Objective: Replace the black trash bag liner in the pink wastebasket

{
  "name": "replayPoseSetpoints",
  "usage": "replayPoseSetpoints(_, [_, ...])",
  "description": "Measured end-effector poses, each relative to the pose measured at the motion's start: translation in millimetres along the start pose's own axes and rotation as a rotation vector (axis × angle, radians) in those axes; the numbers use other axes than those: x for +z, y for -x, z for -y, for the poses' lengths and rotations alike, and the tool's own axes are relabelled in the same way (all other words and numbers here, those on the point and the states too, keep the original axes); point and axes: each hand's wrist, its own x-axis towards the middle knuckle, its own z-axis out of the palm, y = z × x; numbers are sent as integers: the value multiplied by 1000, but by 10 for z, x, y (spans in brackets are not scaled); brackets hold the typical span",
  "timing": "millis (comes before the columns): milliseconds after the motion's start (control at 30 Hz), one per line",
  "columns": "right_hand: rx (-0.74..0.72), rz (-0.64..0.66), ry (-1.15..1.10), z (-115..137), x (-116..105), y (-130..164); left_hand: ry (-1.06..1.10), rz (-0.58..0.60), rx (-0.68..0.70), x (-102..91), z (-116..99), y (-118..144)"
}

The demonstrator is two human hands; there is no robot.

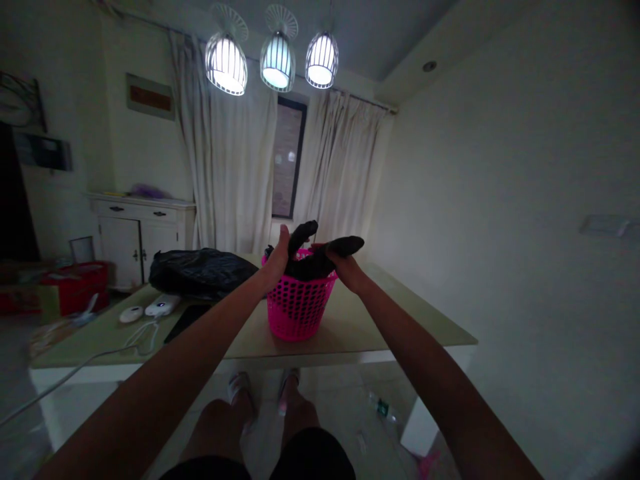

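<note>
A bright pink basket point(300, 310) with holes in its sides stands upright on the table in front of me. Crumpled black bag material point(311, 268) fills its mouth, and dark patches show through the holes. My left hand point(278, 257) is at the basket's left rim, thumb up, gripping a raised fold of the black bag. At the right rim, my right hand point(345, 267) is closed around another fold that sticks out to the right. Most fingers of both hands are hidden behind the bag and rim.
Left on the green-topped table point(380, 327) lie a large black plastic bag point(205, 272), a white power bank point(163, 305) with a cable, a round white object point(131, 315) and a dark flat object point(186, 321). A plastic bottle point(383, 407) lies on the floor.
</note>
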Motion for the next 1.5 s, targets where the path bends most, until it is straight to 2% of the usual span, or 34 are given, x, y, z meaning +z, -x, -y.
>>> replayPoseSetpoints(67, [-10, -66, -120, -36, 142, -152, -70, 38, -26, 1, -59, 46])
replayPoseSetpoints(133, [-29, -168, -143, -17, 154, -291, -152, 46, 26, -59, -119, 90])
replayPoseSetpoints(233, [-87, -346, -110, 128, 6, -406, -190, 52, 87, -174, -169, 103])
replayPoseSetpoints(300, [-115, -366, -79, 313, -114, -405, -196, 52, 96, -202, -166, 79])
replayPoseSetpoints(400, [-170, -171, 42, 684, -248, -300, -248, 110, 139, -160, -142, 59])
replayPoseSetpoints(467, [-220, -15, 204, 930, -316, -184, -343, 221, 206, -118, -135, 94])
replayPoseSetpoints(600, [-343, 151, 713, 1244, -466, 58, -793, 414, 356, -72, -147, 234])
replayPoseSetpoints(667, [-470, 233, 927, 1294, -543, 157, -944, 433, 438, -52, -146, 280])
replayPoseSetpoints(767, [-653, 371, 1162, 1296, -649, 289, -1019, 421, 531, -20, -114, 287])
replayPoseSetpoints(900, [-773, 349, 1360, 1285, -808, 462, -1138, 392, 593, -29, -52, 265])
replayPoseSetpoints(1000, [-768, 356, 1526, 1283, -957, 576, -1193, 384, 639, -80, -33, 267])
replayPoseSetpoints(1133, [-618, 402, 1761, 1244, -1123, 672, -1170, 335, 613, -153, -22, 263])
replayPoseSetpoints(1233, [-486, 276, 1792, 1177, -1168, 692, -1108, 316, 625, -201, 4, 257])
replayPoseSetpoints(1333, [-373, 115, 1695, 1107, -1178, 664, -1100, 342, 677, -243, 38, 258])
replayPoseSetpoints(1400, [-354, 31, 1518, 1074, -1189, 627, -1118, 359, 684, -268, 58, 257])
replayPoseSetpoints(1500, [-377, -80, 1114, 1048, -1204, 574, -1114, 348, 624, -298, 75, 247])
